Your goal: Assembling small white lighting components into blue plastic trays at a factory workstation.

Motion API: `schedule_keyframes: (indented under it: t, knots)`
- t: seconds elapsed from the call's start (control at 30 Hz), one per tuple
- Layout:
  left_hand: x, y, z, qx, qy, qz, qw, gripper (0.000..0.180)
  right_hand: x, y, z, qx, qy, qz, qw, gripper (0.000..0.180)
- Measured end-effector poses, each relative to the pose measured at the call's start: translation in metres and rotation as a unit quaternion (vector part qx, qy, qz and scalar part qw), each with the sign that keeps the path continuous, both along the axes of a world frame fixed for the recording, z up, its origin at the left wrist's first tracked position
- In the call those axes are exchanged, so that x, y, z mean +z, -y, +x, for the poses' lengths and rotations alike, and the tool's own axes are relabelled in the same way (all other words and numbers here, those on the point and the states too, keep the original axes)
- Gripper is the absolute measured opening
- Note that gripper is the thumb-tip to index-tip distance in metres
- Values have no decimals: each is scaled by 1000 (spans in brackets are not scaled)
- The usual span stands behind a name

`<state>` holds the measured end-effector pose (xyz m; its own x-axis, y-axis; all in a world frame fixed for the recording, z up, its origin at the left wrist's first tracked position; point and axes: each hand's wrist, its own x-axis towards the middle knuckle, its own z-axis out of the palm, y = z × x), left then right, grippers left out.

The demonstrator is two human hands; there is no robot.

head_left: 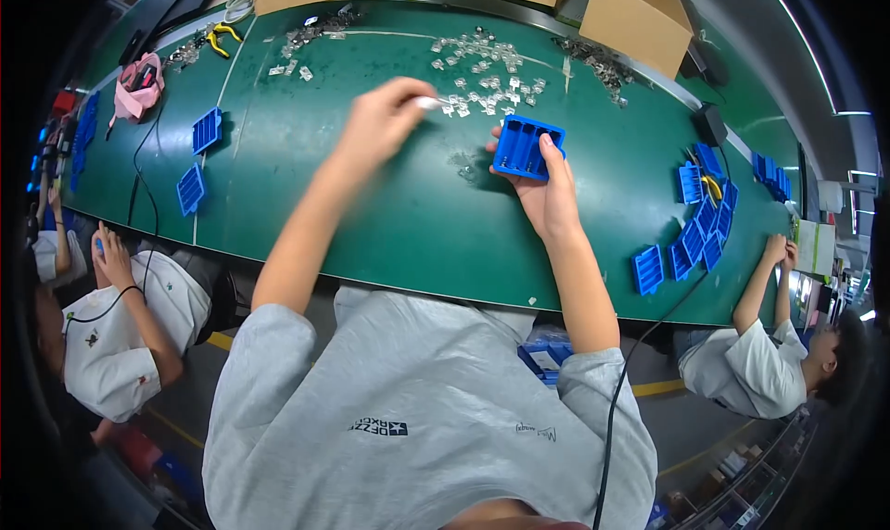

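My right hand is closed around a blue plastic battery holder, its long open slots facing up and the thumb lying over its right side. Small metal bits show at the near ends of the slots. To the left, my left hand is raised above the bench, smeared by motion, its fingers pinched together. A small white thing shows at those fingertips, too blurred to name. Just beyond both hands lie scattered small shiny metal contact pieces, with more of these pieces behind.
On the green bench, two blue holders lie left and several blue holders right. Yellow-handled pliers, a pink pouch and cardboard boxes stand farther back. A co-worker sits right, others left.
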<state>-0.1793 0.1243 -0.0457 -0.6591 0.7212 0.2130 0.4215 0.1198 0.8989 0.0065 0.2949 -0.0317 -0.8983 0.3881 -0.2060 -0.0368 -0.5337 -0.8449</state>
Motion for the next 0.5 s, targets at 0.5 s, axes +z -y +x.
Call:
schedule_keyframes:
  t: [0.5]
  knots:
    - [-15,-60,41,-137,305,7,942,19,-22,-12,-1,-96,-1,53,994,47]
